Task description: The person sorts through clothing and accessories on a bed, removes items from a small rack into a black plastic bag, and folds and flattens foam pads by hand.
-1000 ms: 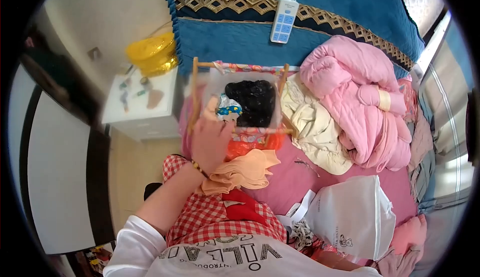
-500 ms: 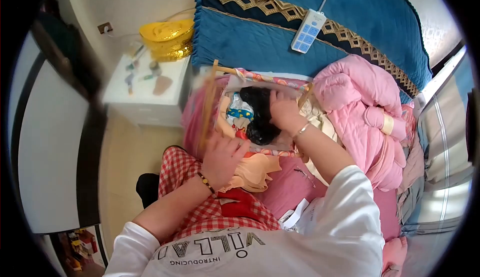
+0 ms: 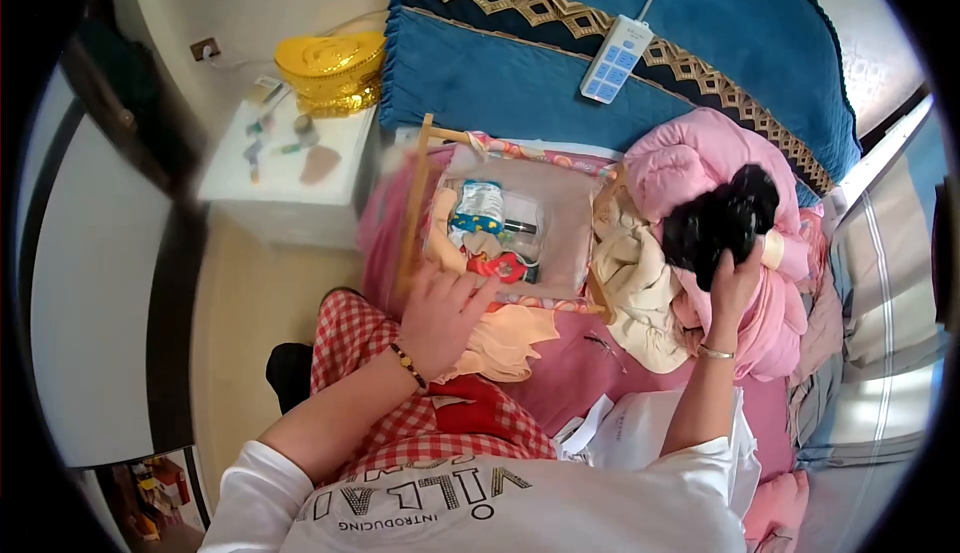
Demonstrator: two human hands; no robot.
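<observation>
A crumpled, shiny black plastic bag (image 3: 715,228) is gripped by my right hand (image 3: 735,283) above the pink quilt, to the right of the storage basket. The fabric basket (image 3: 570,213) has a patterned rim and a wooden frame (image 3: 416,208). Over its near left edge lies my left hand (image 3: 447,315), fingers stretched out and slightly apart; peach cloth (image 3: 510,341) hangs beneath it. Inside the basket are a blue and white packet (image 3: 480,206), a red patterned item (image 3: 498,267) and small items I cannot make out clearly.
Pink quilt (image 3: 680,158) and cream cloth (image 3: 640,293) are heaped right of the basket. A power strip (image 3: 615,61) rests on the blue headboard (image 3: 500,63). On the left, a white bedside table (image 3: 225,178) carries a gold container (image 3: 330,68) and small items.
My right hand has lifted the black plastic bag out of the basket and moved it right, over the quilt. The items beneath it now show. My left hand has stayed at the basket's edge.
</observation>
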